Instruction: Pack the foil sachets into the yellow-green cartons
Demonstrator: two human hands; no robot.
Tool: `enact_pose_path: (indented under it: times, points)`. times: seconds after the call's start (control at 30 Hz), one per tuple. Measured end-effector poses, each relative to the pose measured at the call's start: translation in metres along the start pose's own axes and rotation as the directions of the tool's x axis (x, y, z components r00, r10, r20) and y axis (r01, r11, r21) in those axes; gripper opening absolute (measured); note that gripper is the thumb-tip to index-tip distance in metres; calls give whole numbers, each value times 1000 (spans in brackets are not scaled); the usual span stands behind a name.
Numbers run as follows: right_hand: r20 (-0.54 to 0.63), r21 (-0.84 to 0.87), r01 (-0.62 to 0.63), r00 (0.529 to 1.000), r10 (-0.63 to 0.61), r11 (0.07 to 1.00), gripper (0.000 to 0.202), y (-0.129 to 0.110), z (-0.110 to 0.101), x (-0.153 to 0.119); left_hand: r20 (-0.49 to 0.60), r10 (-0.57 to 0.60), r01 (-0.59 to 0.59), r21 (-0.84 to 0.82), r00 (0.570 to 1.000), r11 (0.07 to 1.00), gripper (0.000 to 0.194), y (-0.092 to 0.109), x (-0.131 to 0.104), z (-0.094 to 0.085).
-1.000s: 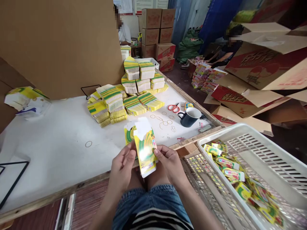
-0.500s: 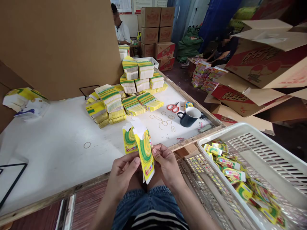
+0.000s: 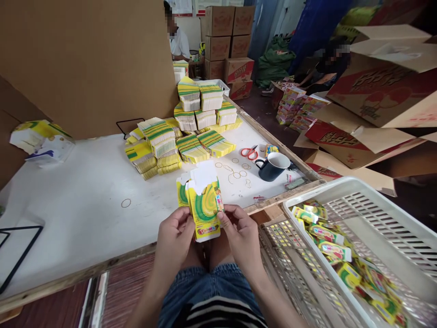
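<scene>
By the table edge (image 3: 129, 256), left hand (image 3: 175, 233) and right hand (image 3: 243, 233) hold cartons (image 3: 205, 207).

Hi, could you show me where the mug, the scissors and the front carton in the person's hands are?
Mug (image 3: 272, 173): head view, on its dark outer side.
Scissors (image 3: 251, 150): head view, where handles and blades meet.
Carton (image 3: 205, 207): head view, on its yellow-and-green front panel.
</scene>
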State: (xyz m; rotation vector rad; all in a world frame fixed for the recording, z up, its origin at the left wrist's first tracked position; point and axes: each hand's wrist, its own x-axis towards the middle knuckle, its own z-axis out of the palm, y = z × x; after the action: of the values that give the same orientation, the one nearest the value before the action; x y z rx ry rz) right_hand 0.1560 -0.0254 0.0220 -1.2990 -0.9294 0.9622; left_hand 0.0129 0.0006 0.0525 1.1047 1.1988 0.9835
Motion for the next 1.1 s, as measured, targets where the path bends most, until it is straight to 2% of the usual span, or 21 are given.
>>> enact_pose_path:
  times: [0.07, 0.17, 0.27, 0.37, 0.4, 0.43, 0.5, 0.53, 0.6, 0.7, 0.77, 0.83, 0.87, 0.93, 0.97, 1.03, 1.1]
  points:
    - [-77, -87, 58, 995, -65, 995, 17, -1, -1, -1, -54, 58, -53, 96, 997, 994, 23, 0, 6, -3]
    - [-162, -4, 50, 986, -50, 999, 18, -2, -5, 1, -161, 167, -90, 402, 973, 911, 26, 1, 21, -15]
    - [-113, 133, -9, 993, 24, 991, 20, -1, -8, 5, -248, 253, -44, 626, 935, 778, 36, 1, 36, -28]
    - [-47, 215, -73, 995, 85, 974, 20, 0, -8, 4, -337, 374, -49, 683, 864, 729, 51, 2, 37, -33]
    - [-35, 236, -91, 994, 102, 967, 21, 0, -6, 3, -327, 378, -85, 650, 866, 756, 52, 3, 34, -32]
    - [-16, 260, -110, 993, 119, 959, 21, 0, -4, 2, -279, 338, -133, 562, 899, 817, 50, 3, 28, -30]
    - [43, 319, -160, 987, 155, 934, 21, -1, 1, -2, -59, 176, -160, 210, 983, 965, 45, 3, 16, -25]
    - [74, 351, -185, 983, 170, 918, 21, -1, 3, -4, 75, 103, -104, 8, 992, 995, 45, 2, 10, -21]
    - [118, 404, -223, 974, 191, 887, 22, 0, 8, -8, 259, 40, 37, -285, 965, 958, 48, -2, 1, -14]
    - [141, 395, -226, 973, 184, 890, 21, 1, 10, -15, 366, 28, 153, -457, 930, 876, 53, -7, -4, -5]
    - [105, 251, -123, 989, 99, 960, 16, -1, 5, -16, 399, 15, 206, -504, 917, 839, 51, -8, -3, -3]
    - [54, -6, 114, 992, -114, 993, 7, -8, -3, -12, 409, -12, 247, -526, 913, 814, 47, -7, -3, -3]
    - [67, -134, 248, 968, -240, 960, 8, -13, -8, -8, 410, -27, 260, -525, 912, 810, 46, -6, -3, -5]
    - [213, -286, 464, 884, -416, 839, 31, -26, -16, 2, 421, -50, 278, -500, 906, 820, 49, -3, -5, -9]
    - [322, -303, 540, 833, -449, 785, 40, -34, -20, 8, 429, -60, 285, -483, 901, 828, 51, -2, -7, -12]
    - [515, -287, 636, 733, -444, 717, 43, -47, -24, 19, 453, -82, 306, -448, 888, 840, 52, 1, -10, -18]
    - [604, -259, 675, 671, -430, 691, 36, -56, -25, 26, 479, -108, 340, -432, 871, 835, 47, 3, -13, -22]
